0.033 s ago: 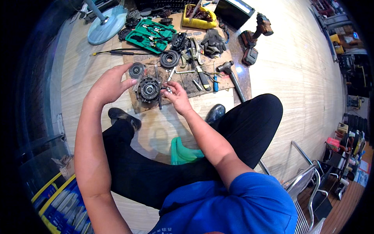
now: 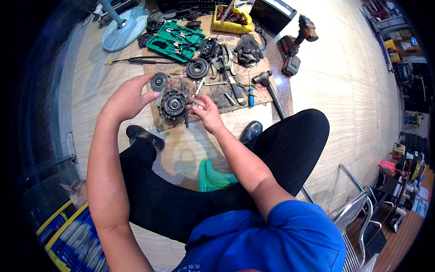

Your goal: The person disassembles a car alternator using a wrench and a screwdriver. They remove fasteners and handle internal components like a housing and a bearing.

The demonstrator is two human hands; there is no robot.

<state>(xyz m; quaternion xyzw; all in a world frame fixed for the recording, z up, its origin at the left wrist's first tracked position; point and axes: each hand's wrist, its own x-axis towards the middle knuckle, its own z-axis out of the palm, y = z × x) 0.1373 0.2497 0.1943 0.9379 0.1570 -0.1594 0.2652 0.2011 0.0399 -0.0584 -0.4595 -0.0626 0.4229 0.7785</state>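
Observation:
A round, dark, greasy metal hub with a ringed centre (image 2: 173, 103) is held above a stained cardboard sheet (image 2: 217, 97) on the floor. My left hand (image 2: 128, 97) steadies it from the left, fingers spread, thumb against its rim. From the right, my right hand (image 2: 206, 111) pinches a small shiny metal part at the hub's edge. A smaller round disc (image 2: 159, 81) lies just beyond my left fingertips. A black pulley ring (image 2: 198, 68) sits farther back on the cardboard.
A hammer (image 2: 269, 88), pliers, a blue-handled screwdriver (image 2: 250, 96) and black gloves (image 2: 248, 47) lie on the cardboard. Behind them are a green tool case (image 2: 179, 38), a yellow tray (image 2: 231, 18), a cordless drill (image 2: 297, 38) and a fan base (image 2: 122, 31). A green stool (image 2: 213, 177) is under my legs; metal chairs stand at right.
Nothing has visibly changed; both hands stay on the hub.

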